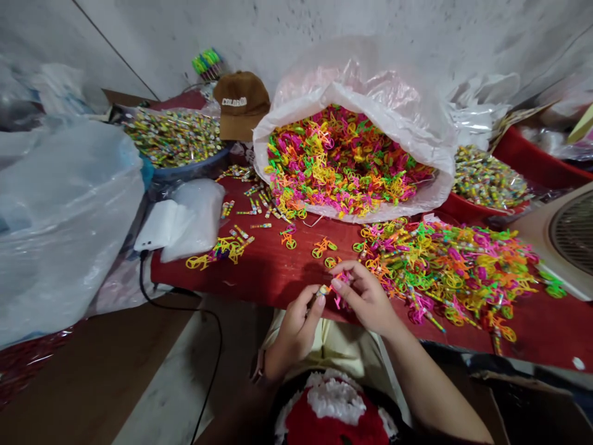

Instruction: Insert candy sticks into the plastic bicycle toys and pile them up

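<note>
My left hand (294,330) and my right hand (365,296) meet above the front edge of a red-covered table (273,266). Between their fingertips is a small pink plastic toy bicycle (340,293). My right fingers pinch it, and my left fingertips pinch a small wrapped stick (322,290) against it. To the right lies a heap of neon plastic bicycles (445,272) with wrapped sticks attached. A few loose bicycles, such as an orange one (324,247), lie near my hands. A large clear bag (343,161) of more bicycles stands beyond them.
A blue basin (173,139) and a red basin (486,179) hold wrapped sticks. A brown cap (241,105) sits at the back. A white device (157,225) with a black cable lies at left beside bulky plastic bags (65,210). A fan (574,232) stands at right.
</note>
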